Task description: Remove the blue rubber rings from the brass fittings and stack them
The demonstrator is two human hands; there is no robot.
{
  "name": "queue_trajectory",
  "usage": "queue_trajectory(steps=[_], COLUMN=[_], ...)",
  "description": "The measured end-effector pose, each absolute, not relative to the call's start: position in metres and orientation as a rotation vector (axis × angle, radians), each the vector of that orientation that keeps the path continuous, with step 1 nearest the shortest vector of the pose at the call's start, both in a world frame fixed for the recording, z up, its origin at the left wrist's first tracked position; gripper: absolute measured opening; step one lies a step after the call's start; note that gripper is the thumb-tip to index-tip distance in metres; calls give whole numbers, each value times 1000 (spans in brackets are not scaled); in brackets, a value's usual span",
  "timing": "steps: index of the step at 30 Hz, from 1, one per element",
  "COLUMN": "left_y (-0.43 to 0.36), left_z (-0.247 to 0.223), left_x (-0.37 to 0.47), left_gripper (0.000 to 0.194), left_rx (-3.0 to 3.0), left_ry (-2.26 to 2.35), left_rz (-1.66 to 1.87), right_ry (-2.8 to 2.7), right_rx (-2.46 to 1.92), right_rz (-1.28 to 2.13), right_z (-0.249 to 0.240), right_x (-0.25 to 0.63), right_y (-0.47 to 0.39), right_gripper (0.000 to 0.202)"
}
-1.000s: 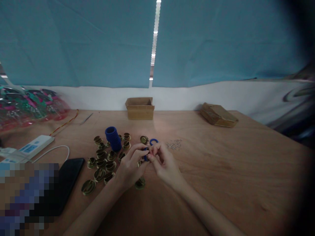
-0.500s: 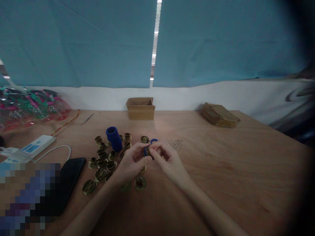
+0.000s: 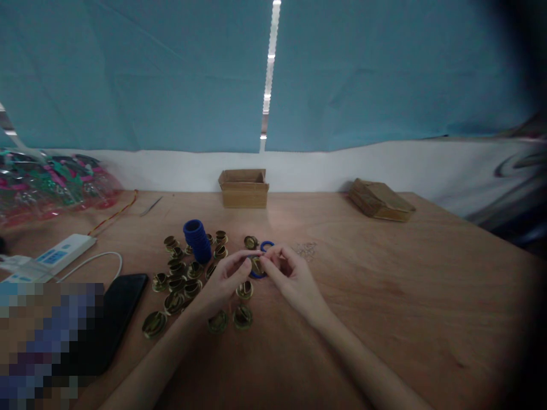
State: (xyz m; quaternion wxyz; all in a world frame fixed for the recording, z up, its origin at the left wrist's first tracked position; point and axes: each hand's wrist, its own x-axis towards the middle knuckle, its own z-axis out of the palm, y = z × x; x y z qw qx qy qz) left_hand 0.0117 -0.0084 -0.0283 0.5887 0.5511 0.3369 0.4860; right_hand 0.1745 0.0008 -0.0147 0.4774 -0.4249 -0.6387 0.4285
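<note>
Between my hands is a round brass-coloured piece point(image 3: 257, 266) with a blue ring around its edge. My left hand point(image 3: 224, 285) grips it from the left, thumb and fingers closed at its rim. From the other side, my right hand point(image 3: 296, 282) pinches its upper right edge; the fingertips partly cover it. Just behind lies a loose blue ring point(image 3: 267, 245), with another brass-coloured cup point(image 3: 250, 242) beside it. Several more brass-coloured cups point(image 3: 174, 302) are spread to the left and below my left hand, around a leaning stack of blue rings point(image 3: 198, 242).
Small, thin bits point(image 3: 306, 250) lie scattered right of my hands. An open cardboard box point(image 3: 244, 198) and a second carton point(image 3: 382, 200) stand at the back. Tweezers point(image 3: 151, 206), a white power strip point(image 3: 64, 253), a cable and a black phone point(image 3: 123, 307) are on the left.
The held piece has turned so its open face and more of the blue ring show. My left hand has shifted slightly left and down, uncovering a cup beneath it.
</note>
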Motion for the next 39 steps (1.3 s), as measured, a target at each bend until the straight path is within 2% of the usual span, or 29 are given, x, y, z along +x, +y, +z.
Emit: queue_trajectory(steps=[3,11,16,21,25,27,32,39], left_y=[-8,-8,-9,-10,-10,-10,-10,-11], left_z=[-24,-27,-29,-31,-33,-33,-34,-31], left_x=[10,18,21,19,17,16,17,20], left_gripper=[35,36,39,53,31,29,47,35], left_rx=[1310,1380,1335,1545,1853,1959,2051,2106], left_ry=[768,627,788,1169,1346,1331,1202,1203], left_rz=[1131,1078,1096,1191,1145,1115,1079,938], right_ry=[-1489,-1403,-1503,-1528,-1795,-1957,-2186,-2408], right_rx=[-986,-1045,-1090,-1049,-1022,-1032,-1018,-980], right_rz=[1132,1350,1472,1184,984,883,522,339], right_z=[-15,-19,-14,-11,-11,-13,-19,-25], right_x=[173,176,185,189,188,187,188,186], right_y=[2,7,10,12,9,7,7,3], right_gripper=[11,20,22,13,13,13,10,19])
